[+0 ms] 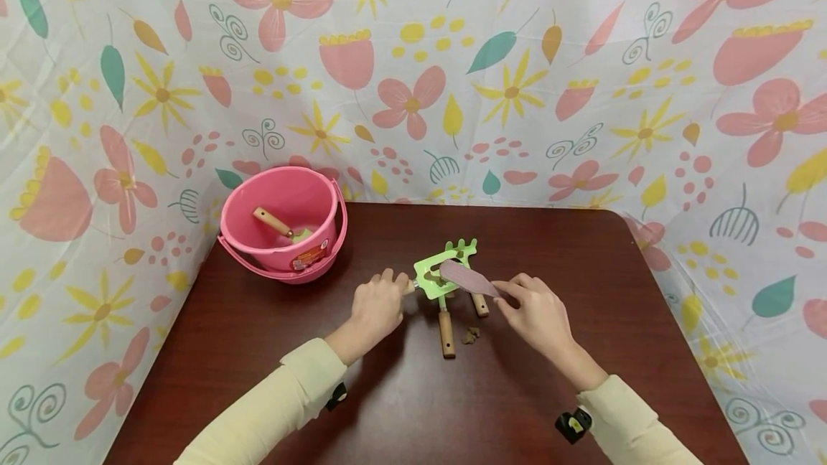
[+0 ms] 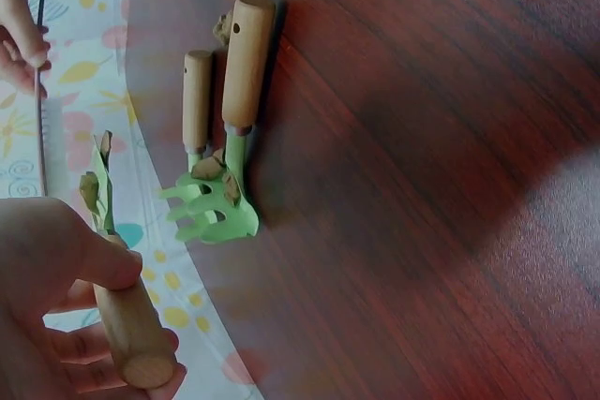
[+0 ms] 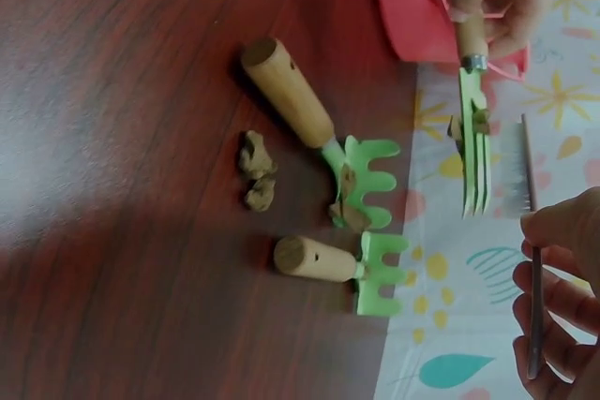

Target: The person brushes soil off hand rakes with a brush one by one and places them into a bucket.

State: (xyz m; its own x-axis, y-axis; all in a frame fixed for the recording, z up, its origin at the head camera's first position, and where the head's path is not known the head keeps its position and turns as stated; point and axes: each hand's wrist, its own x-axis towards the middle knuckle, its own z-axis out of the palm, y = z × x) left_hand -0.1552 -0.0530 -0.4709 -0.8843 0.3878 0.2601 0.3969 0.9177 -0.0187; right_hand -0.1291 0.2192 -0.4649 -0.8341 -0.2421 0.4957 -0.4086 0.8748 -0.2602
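Observation:
My left hand [image 1: 381,300] grips the wooden handle of a green garden fork [image 3: 473,170], held raised with brown lumps lodged among its prongs. In my right hand [image 1: 536,307] is a thin, flat mauve brush [image 1: 470,278], pinched at its narrow end; fine bristles show edge-on in the right wrist view. From above, the brush overlaps the fork's head. Beneath them, two small green rakes with wooden handles lie on the table: one rake [image 3: 286,91] has brown pieces on its head, the other rake [image 3: 380,274] lies beside it.
Brown crumbly lumps [image 1: 471,336] lie on the dark wooden table [image 1: 439,415] between the rake handles. A pink bucket [image 1: 284,185] stands at the back left, holding another wooden-handled tool [image 1: 274,222]. A flowered cloth [image 1: 413,92] hangs behind the table.

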